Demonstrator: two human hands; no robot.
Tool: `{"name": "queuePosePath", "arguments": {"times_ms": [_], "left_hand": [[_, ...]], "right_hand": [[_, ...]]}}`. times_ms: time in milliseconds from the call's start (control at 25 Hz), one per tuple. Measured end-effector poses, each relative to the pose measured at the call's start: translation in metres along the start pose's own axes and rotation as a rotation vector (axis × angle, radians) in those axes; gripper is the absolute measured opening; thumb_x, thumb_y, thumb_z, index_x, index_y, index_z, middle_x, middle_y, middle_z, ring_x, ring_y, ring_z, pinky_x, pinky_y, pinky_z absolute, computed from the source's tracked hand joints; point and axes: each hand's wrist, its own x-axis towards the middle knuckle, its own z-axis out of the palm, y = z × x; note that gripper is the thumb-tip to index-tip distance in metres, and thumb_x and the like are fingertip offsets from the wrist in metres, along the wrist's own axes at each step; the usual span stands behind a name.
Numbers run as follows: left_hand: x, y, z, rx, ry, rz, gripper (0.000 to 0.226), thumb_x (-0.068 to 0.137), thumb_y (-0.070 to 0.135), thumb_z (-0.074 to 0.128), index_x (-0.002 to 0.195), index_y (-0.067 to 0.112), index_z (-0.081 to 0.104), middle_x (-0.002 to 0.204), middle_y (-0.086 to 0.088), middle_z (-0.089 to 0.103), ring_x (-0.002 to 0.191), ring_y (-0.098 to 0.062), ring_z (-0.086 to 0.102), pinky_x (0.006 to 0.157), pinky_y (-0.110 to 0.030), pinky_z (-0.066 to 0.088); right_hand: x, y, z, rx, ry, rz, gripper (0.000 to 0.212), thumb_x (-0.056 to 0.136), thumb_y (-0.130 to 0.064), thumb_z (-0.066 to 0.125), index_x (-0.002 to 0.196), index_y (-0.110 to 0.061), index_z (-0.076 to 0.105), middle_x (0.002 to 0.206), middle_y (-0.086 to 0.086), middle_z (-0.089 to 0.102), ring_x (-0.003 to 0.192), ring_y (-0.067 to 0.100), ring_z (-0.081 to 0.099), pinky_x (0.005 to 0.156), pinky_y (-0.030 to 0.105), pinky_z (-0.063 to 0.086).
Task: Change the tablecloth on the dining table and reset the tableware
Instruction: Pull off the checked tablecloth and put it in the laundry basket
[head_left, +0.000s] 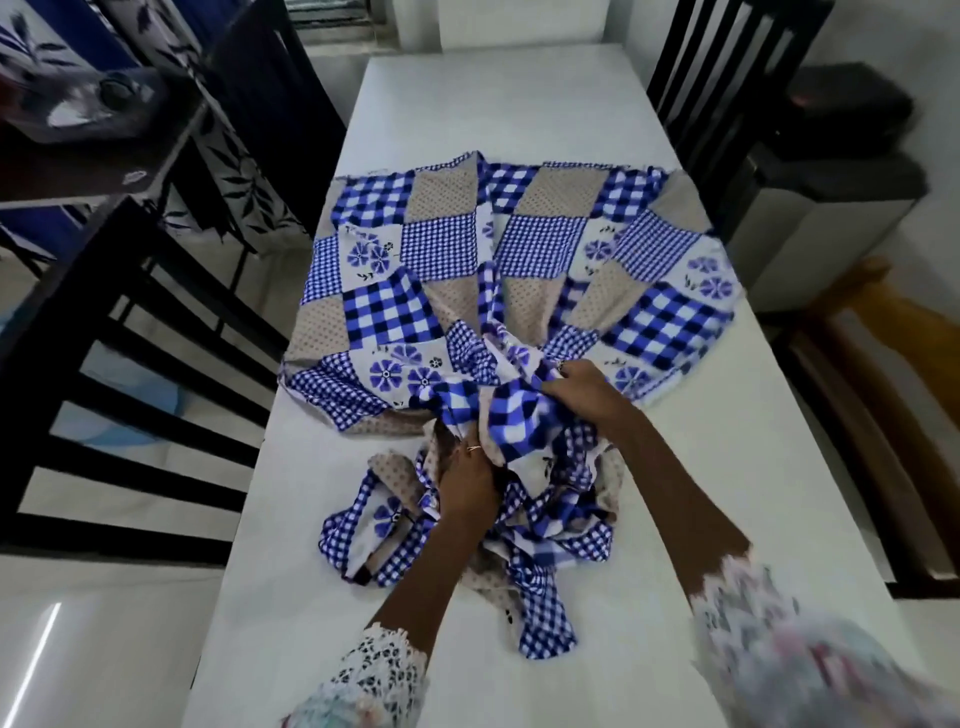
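A blue, white and beige patchwork tablecloth (467, 270) lies on the white dining table (509, 104). Its far half is spread flat, and its near half is bunched into a heap in the middle of the table. My left hand (467, 480) grips the bunched cloth from the near side, fingers buried in the folds. My right hand (587, 389) clutches a gathered fold of the cloth just above and to the right of the left hand. No tableware is on the table.
Dark slatted chairs stand at the left (130, 364) and at the far right (727, 67) of the table. A dark side table (88, 135) holding a blurred object is at upper left. A black and grey appliance (831, 171) stands at the right.
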Motion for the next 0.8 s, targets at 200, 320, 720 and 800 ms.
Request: {"name": "queuePosePath", "arguments": {"times_ms": [200, 320, 720, 800], "left_hand": [[0.015, -0.012, -0.031, -0.429, -0.118, -0.242, 0.023, 0.103, 0.014, 0.031, 0.119, 0.008, 0.046, 0.095, -0.004, 0.056, 0.094, -0.023, 0.053, 0.071, -0.022, 0.050], [0.044, -0.022, -0.067, -0.422, 0.032, -0.466, 0.009, 0.092, 0.006, 0.047, 0.086, 0.002, 0.052, 0.078, -0.013, 0.052, 0.067, -0.021, 0.050, 0.068, -0.031, 0.046], [0.041, 0.055, -0.098, 0.012, 0.078, 0.119, 0.027, 0.087, 0.017, 0.062, 0.066, 0.003, 0.054, 0.073, -0.005, 0.047, 0.079, -0.023, 0.046, 0.067, -0.026, 0.033], [0.026, 0.061, -0.099, 0.043, 0.048, 0.347, 0.023, 0.084, 0.015, 0.064, 0.065, 0.004, 0.058, 0.081, -0.001, 0.051, 0.087, -0.023, 0.046, 0.074, -0.031, 0.035]], "right_hand": [[-0.092, 0.030, 0.057, -0.121, -0.239, -0.074, 0.070, 0.081, -0.011, 0.062, 0.142, -0.018, 0.029, 0.115, 0.008, 0.061, 0.097, 0.022, 0.060, 0.074, 0.027, 0.046], [-0.096, 0.059, 0.091, -0.230, -0.151, -0.023, 0.088, 0.086, -0.013, 0.060, 0.150, -0.018, 0.001, 0.120, 0.016, 0.060, 0.096, 0.027, 0.060, 0.073, 0.030, 0.044], [-0.079, 0.061, 0.097, -0.232, -0.138, 0.139, 0.046, 0.085, -0.010, 0.059, 0.126, -0.003, 0.041, 0.103, 0.014, 0.063, 0.085, 0.023, 0.060, 0.065, 0.026, 0.046], [-0.077, 0.063, 0.094, -0.174, -0.162, 0.134, 0.022, 0.082, -0.005, 0.060, 0.102, -0.007, 0.052, 0.077, 0.003, 0.060, 0.065, 0.013, 0.054, 0.052, 0.014, 0.039]]}}
